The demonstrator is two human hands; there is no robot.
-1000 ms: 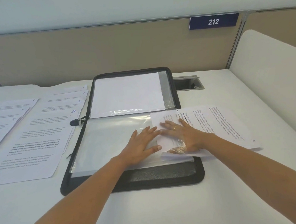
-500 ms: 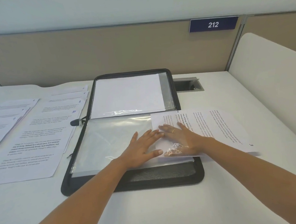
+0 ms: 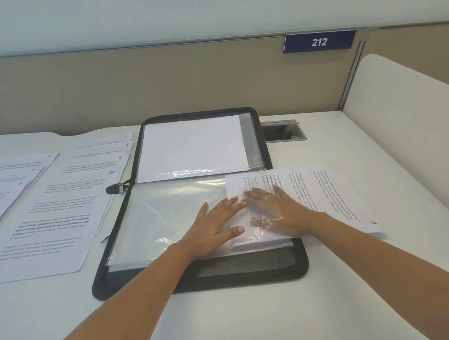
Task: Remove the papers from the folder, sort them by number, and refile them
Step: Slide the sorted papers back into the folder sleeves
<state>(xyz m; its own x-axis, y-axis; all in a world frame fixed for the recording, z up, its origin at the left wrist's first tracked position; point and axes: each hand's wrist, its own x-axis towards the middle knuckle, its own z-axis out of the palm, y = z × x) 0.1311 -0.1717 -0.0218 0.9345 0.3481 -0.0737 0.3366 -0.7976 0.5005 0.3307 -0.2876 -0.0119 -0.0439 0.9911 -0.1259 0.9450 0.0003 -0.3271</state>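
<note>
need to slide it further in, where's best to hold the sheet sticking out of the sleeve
Pinch the sheet at its free right part, coming from the right. That part lies bare on the table, past the folder; the left end is already under the sleeve film, where the right hand lies.

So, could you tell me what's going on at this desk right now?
A person is refiling numbered papers into an open black zip folder. The right hand is slipping a printed sheet sideways into a clear plastic sleeve, with its fingers under the plastic. The left hand lies flat on the sleeve. More numbered sheets wait on the desk to the left.
</note>
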